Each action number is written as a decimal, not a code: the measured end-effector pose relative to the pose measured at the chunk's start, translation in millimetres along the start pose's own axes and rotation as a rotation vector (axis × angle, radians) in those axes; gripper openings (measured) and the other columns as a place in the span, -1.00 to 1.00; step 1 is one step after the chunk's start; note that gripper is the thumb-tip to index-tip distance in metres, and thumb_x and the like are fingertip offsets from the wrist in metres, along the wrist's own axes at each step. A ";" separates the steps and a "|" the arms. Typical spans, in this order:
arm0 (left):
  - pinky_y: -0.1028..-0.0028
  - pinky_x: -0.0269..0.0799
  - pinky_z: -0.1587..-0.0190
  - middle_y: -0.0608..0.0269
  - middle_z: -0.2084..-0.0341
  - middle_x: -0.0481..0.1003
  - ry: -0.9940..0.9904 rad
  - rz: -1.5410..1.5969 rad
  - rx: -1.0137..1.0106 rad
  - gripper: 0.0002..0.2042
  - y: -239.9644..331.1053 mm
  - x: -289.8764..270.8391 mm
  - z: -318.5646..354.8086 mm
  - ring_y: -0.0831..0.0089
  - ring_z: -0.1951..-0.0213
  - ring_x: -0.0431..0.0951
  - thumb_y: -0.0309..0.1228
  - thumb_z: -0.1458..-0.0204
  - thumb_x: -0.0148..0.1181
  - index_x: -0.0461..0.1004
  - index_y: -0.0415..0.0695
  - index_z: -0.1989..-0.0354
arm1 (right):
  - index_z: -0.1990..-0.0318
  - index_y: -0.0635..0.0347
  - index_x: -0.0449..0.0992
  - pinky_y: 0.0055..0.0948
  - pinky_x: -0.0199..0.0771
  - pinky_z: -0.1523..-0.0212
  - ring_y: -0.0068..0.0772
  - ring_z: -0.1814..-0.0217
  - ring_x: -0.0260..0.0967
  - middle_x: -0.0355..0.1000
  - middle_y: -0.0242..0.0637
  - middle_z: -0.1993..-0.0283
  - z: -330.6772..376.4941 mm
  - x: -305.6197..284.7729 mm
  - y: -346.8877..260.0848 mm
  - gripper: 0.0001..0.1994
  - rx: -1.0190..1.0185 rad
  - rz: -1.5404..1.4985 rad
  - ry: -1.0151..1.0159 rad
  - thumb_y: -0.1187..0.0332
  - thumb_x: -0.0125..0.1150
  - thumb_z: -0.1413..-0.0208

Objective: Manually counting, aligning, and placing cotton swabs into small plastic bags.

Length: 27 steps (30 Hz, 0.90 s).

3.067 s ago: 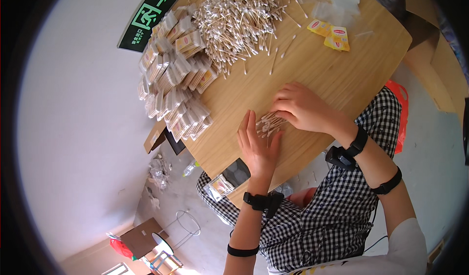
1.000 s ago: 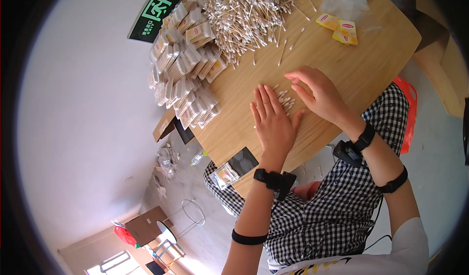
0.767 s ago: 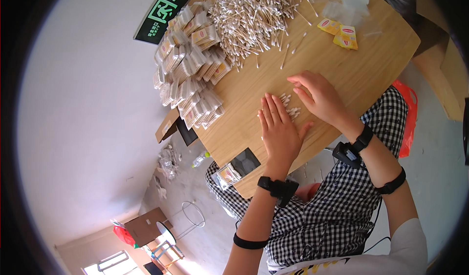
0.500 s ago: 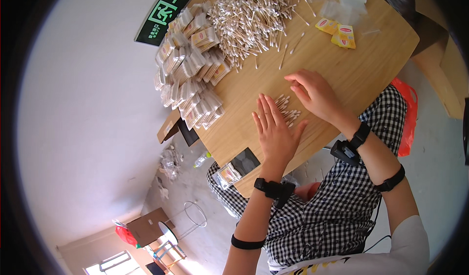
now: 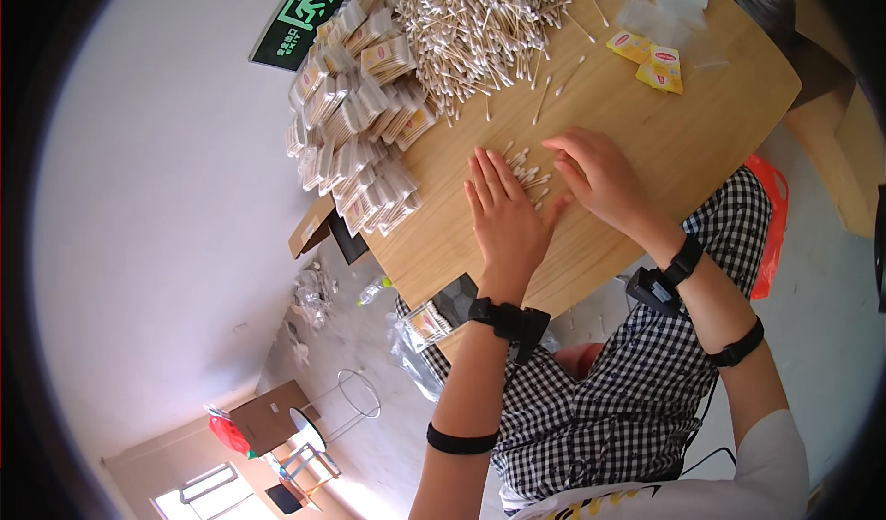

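A small row of cotton swabs (image 5: 532, 177) lies on the wooden table between my two hands. My left hand (image 5: 506, 214) rests flat over the left side of these swabs, fingers stretched out and partly covering them. To their right is my right hand (image 5: 602, 177), its fingers loosely bent and a gap showing between thumb and fingertips; I see nothing in it. Beyond both hands spreads a large heap of loose cotton swabs (image 5: 475, 35), with a few strays on its near side. Left of the heap are stacked many filled swab packs (image 5: 355, 119).
Yellow cards (image 5: 657, 63) and clear plastic bags (image 5: 660, 17) lie at the table's far right. At the near left edge sit a filled swab pack (image 5: 428, 322) and a dark flat piece (image 5: 456, 299). A cardboard box (image 5: 311, 227) stands below the table's left side.
My left hand and the small group of swabs have moved away from my body across the table. The right hand stays close by; the view has shifted slightly.
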State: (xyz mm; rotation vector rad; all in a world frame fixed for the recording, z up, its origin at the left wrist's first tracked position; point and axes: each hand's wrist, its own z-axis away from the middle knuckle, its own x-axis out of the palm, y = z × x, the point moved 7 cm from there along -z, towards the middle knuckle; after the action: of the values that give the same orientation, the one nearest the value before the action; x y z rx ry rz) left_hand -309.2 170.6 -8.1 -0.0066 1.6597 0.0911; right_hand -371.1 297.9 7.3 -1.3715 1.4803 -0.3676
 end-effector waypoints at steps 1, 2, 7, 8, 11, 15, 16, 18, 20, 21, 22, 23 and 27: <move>0.02 -0.10 -0.41 -0.41 -0.36 -0.03 -0.018 0.019 0.003 0.08 9.3 2.9 6.8 -0.14 -0.43 -0.08 0.29 -0.04 0.04 -0.09 -0.58 -0.34 | 0.08 0.23 0.45 -0.15 0.39 0.04 -0.03 0.09 0.40 0.48 -0.15 0.16 1.8 -1.9 3.1 -0.78 -0.015 0.021 -0.007 0.52 0.14 -0.09; -0.01 -0.08 -0.39 -0.45 -0.35 -0.03 -0.036 0.037 0.005 0.07 17.7 5.5 14.0 -0.18 -0.42 -0.07 0.27 -0.06 0.03 -0.11 -0.59 -0.33 | 0.08 0.22 0.45 -0.15 0.39 0.04 -0.04 0.08 0.40 0.48 -0.16 0.16 3.4 -3.0 6.4 -0.78 -0.030 0.041 -0.014 0.52 0.14 -0.09; 0.00 -0.10 -0.40 -0.42 -0.36 -0.04 -0.108 0.083 0.026 0.08 37.1 -10.3 48.0 -0.17 -0.43 -0.08 0.28 -0.03 0.06 -0.11 -0.57 -0.35 | 0.08 0.21 0.45 -0.16 0.38 0.04 -0.05 0.08 0.40 0.47 -0.18 0.16 0.9 -6.4 -0.7 -0.76 -0.011 0.061 -0.030 0.54 0.15 -0.07; 0.00 -0.11 -0.41 -0.40 -0.36 -0.05 -0.111 0.141 0.004 0.09 36.1 -11.7 50.5 -0.16 -0.43 -0.09 0.27 -0.02 0.08 -0.11 -0.55 -0.35 | 0.07 0.20 0.45 -0.17 0.38 0.04 -0.05 0.08 0.40 0.47 -0.18 0.15 0.9 -7.0 0.9 -0.76 0.004 0.052 -0.033 0.55 0.16 -0.07; 0.00 -0.14 -0.41 -0.38 -0.38 -0.07 -0.094 0.196 -0.040 0.10 29.7 -16.9 50.0 -0.14 -0.44 -0.13 0.27 0.01 0.12 -0.11 -0.54 -0.36 | -0.03 0.18 0.47 -0.25 0.41 0.03 -0.17 0.08 0.41 0.45 -0.20 0.09 4.6 -5.1 4.4 -0.71 -0.006 0.048 -0.037 0.55 0.18 -0.12; 0.00 -0.15 -0.42 -0.37 -0.39 -0.09 -0.122 0.159 -0.035 0.11 25.6 -9.9 57.5 -0.11 -0.45 -0.15 0.28 0.02 0.12 -0.12 -0.52 -0.37 | -0.03 0.18 0.48 -0.26 0.41 0.01 -0.19 0.08 0.41 0.45 -0.20 0.08 9.6 -6.5 2.8 -0.71 -0.042 0.084 -0.019 0.55 0.18 -0.13; 0.00 -0.15 -0.42 -0.37 -0.39 -0.09 -0.129 0.159 -0.039 0.11 23.8 -7.8 57.8 -0.11 -0.45 -0.15 0.28 0.02 0.12 -0.12 -0.52 -0.37 | 0.00 0.18 0.47 -0.22 0.40 0.02 -0.13 0.07 0.39 0.45 -0.19 0.10 9.3 -6.3 2.2 -0.73 -0.017 0.068 -0.039 0.54 0.16 -0.12; 0.00 -0.15 -0.42 -0.37 -0.38 -0.08 -0.122 0.105 -0.030 0.09 20.7 -4.3 52.3 -0.10 -0.45 -0.14 0.30 -0.01 0.06 -0.11 -0.52 -0.37 | 0.03 0.19 0.45 -0.18 0.39 0.02 -0.07 0.05 0.38 0.46 -0.18 0.11 8.5 -7.0 1.5 -0.75 0.014 0.053 -0.064 0.52 0.15 -0.11; 0.00 -0.15 -0.42 -0.37 -0.38 -0.07 -0.095 0.094 -0.026 0.08 15.4 -1.8 38.8 -0.10 -0.45 -0.13 0.30 -0.02 0.03 -0.11 -0.52 -0.37 | 0.03 0.19 0.46 -0.19 0.38 0.01 -0.07 0.05 0.38 0.46 -0.18 0.11 7.1 -8.0 0.3 -0.75 0.019 0.057 -0.081 0.52 0.15 -0.11; 0.00 -0.15 -0.42 -0.37 -0.38 -0.06 -0.059 0.073 -0.020 0.07 11.4 -1.8 30.1 -0.10 -0.45 -0.13 0.31 -0.04 0.00 -0.11 -0.52 -0.37 | 0.03 0.19 0.46 -0.19 0.38 0.01 -0.07 0.05 0.38 0.46 -0.18 0.11 6.8 -7.2 0.6 -0.75 0.017 0.057 -0.083 0.52 0.15 -0.11; 0.00 -0.15 -0.42 -0.37 -0.38 -0.06 -0.057 0.073 -0.022 0.07 7.3 -0.6 22.6 -0.10 -0.45 -0.13 0.31 -0.04 0.00 -0.11 -0.52 -0.37 | 0.03 0.19 0.46 -0.19 0.38 0.00 -0.07 0.05 0.38 0.45 -0.18 0.11 6.3 -6.9 -0.5 -0.75 0.004 0.063 -0.074 0.52 0.14 -0.12; 0.00 -0.16 -0.42 -0.37 -0.38 -0.05 -0.056 0.060 -0.011 0.07 4.1 -0.3 15.9 -0.10 -0.45 -0.13 0.31 -0.05 -0.02 -0.11 -0.53 -0.37 | 0.03 0.20 0.46 -0.19 0.38 0.00 -0.07 0.05 0.38 0.45 -0.18 0.11 5.8 -6.5 -2.1 -0.75 -0.010 0.069 -0.065 0.52 0.14 -0.12; 0.01 -0.19 -0.42 -0.36 -0.38 -0.06 -0.104 0.012 0.019 0.07 6.1 -5.1 11.0 -0.11 -0.45 -0.13 0.31 -0.05 -0.03 -0.11 -0.52 -0.37 | 0.03 0.20 0.46 -0.19 0.38 0.00 -0.07 0.04 0.38 0.45 -0.18 0.12 6.7 -7.8 -0.9 -0.75 -0.024 0.093 -0.046 0.52 0.14 -0.11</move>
State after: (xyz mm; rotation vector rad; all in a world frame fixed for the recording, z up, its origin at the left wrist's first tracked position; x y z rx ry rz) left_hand -298.2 177.2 -3.7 0.0222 1.5571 0.0831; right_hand -366.7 307.0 8.8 -1.3171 1.5084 -0.2581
